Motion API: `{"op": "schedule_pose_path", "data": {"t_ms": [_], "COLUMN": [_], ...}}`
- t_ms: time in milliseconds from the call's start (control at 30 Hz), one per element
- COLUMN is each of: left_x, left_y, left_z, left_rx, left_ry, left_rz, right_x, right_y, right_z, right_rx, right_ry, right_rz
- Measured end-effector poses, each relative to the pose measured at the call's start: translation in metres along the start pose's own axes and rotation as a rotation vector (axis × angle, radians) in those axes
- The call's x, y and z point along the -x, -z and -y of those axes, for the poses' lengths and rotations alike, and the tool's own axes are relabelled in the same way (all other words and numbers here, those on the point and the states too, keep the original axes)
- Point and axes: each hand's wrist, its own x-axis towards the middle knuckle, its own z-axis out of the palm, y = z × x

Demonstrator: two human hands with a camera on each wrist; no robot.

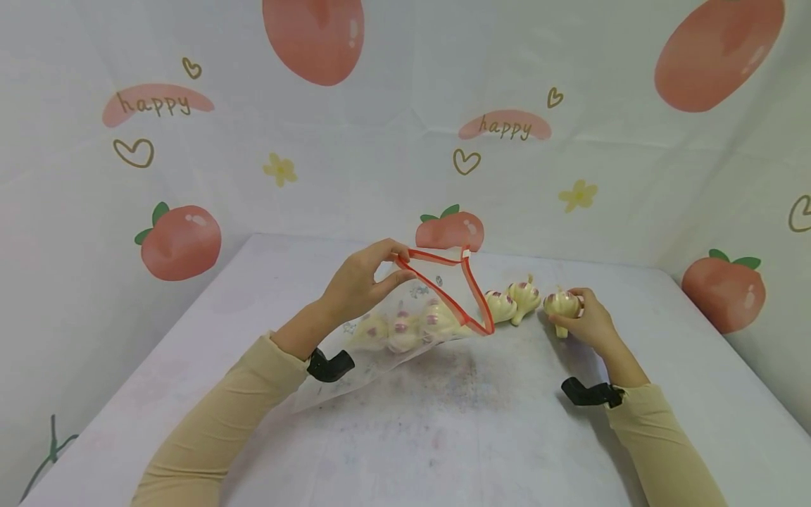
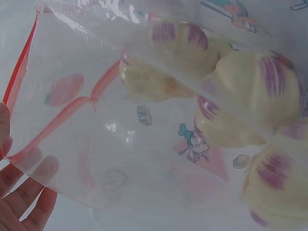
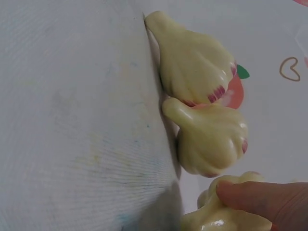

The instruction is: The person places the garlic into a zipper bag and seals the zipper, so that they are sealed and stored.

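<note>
My left hand (image 1: 365,278) pinches the red-edged rim of a clear plastic zip bag (image 1: 405,355), whose mouth gapes toward the right. Inside the bag lie three garlic bulbs (image 1: 403,331), cream with purple streaks; the left wrist view shows these bulbs (image 2: 250,98) through the printed film. At the right, my right hand (image 1: 594,320) grips another garlic bulb (image 1: 561,304) between thumb and fingers. In the right wrist view the thumb (image 3: 255,196) presses on that bulb (image 3: 231,219). Two more garlic bulbs (image 1: 523,299) rest side by side between the bag's mouth and my right hand.
Everything lies on a pale, stained table (image 1: 405,436). A white cloth backdrop (image 1: 380,141) with printed fruit and hearts stands behind and at both sides. Black wrist mounts (image 1: 332,365) sit on both forearms. A green cord (image 1: 53,443) shows at the lower left.
</note>
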Motion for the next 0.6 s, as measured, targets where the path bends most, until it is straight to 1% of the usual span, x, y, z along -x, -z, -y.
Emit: {"op": "schedule_pose_path", "data": {"t_ms": [300,600], "left_x": [0.0,0.0], "left_y": [0.0,-0.001], "left_z": [0.001,0.001], "left_rx": [-0.001,-0.004], "left_ry": [-0.005,-0.008], "left_rz": [-0.001,-0.008], "right_x": [0.005,0.007], "right_y": [0.007,0.013], "right_z": [0.005,0.013], "right_rx": [-0.034,-0.056], "right_ry": [0.012,0.056], "right_rz": [-0.033,-0.075]}}
